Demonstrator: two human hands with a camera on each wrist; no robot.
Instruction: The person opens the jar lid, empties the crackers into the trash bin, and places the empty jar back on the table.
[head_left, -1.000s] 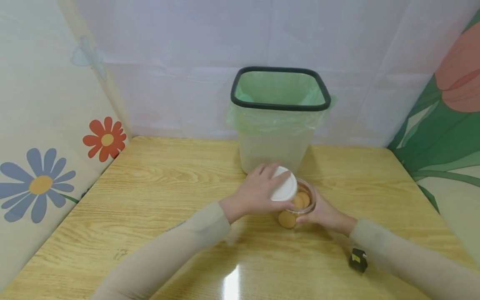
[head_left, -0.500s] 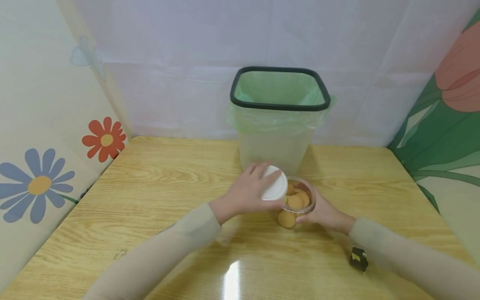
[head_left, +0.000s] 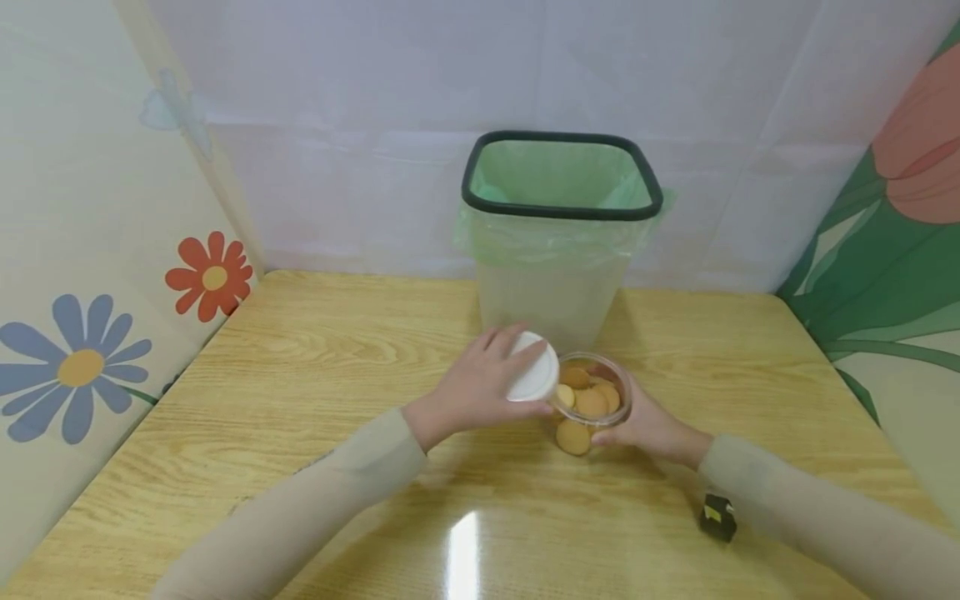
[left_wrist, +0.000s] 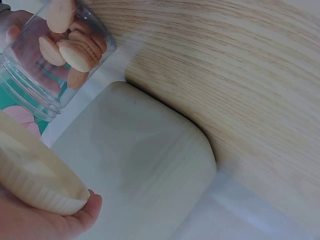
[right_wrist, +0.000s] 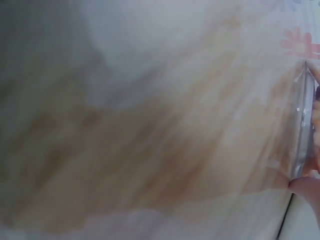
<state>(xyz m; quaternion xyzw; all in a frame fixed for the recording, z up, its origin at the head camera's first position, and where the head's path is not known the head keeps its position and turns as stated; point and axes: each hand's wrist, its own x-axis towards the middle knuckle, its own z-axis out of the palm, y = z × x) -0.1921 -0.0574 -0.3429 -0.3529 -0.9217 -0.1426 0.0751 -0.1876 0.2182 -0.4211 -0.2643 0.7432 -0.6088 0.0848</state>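
Observation:
In the head view my left hand (head_left: 476, 383) grips a white screw lid (head_left: 534, 377) by its edge, tilted, just left of the jar's mouth. My right hand (head_left: 651, 429) holds a clear jar (head_left: 600, 422) from its right side, the fingers around the wall. Several round tan cookies (head_left: 591, 403) show through the uncovered mouth and the wall. From the left wrist, the lid's hollow, ribbed underside (left_wrist: 47, 182) is visible apart from the jar's threaded neck (left_wrist: 30, 102). The right wrist view catches only a strip of the jar (right_wrist: 301, 125) and a finger at its right edge.
Behind the hands stands a pale waste bin (head_left: 551, 292) with a black rim and a green bag liner (head_left: 558, 242). A small black object (head_left: 717, 518) with a yellow patch lies on the wooden table (head_left: 360, 333) near the right forearm. Cloth-covered walls enclose the back and sides.
My left hand has moved left with the lid, off the jar's mouth, so more cookies show. The right hand and the jar have stayed in place.

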